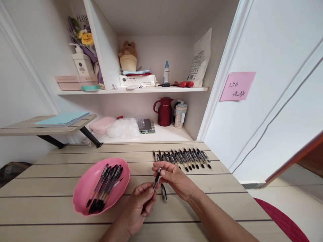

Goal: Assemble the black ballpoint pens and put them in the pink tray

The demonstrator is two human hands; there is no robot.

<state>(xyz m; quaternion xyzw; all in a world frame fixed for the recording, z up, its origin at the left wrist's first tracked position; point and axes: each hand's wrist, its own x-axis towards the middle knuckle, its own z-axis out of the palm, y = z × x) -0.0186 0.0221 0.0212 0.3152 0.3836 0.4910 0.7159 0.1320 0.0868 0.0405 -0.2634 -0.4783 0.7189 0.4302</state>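
A black gel pen point(156, 178) without its cap is held tilted, tip up and away from me. My left hand point(144, 201) is closed around its barrel. The curled thumb and fingers of my right hand point(173, 176) are at the pen's tip end; the exact contact there is hard to make out. A black and clear pen cap point(164, 193) lies on the table just below my right hand. Beyond my hands, several uncapped pens point(186, 158) with caps beside them lie in a row. To the left, a pink dish point(78, 188) bears several capped pens point(106, 188).
The slatted wooden table point(141, 232) meets a white shelf unit point(176, 134) at the back. A dark red jug point(165, 112), a tumbler point(180, 115) and a white plastic bag point(123, 128) stand there. A small raised shelf point(83, 122) holds blue folders point(63, 118) at left.
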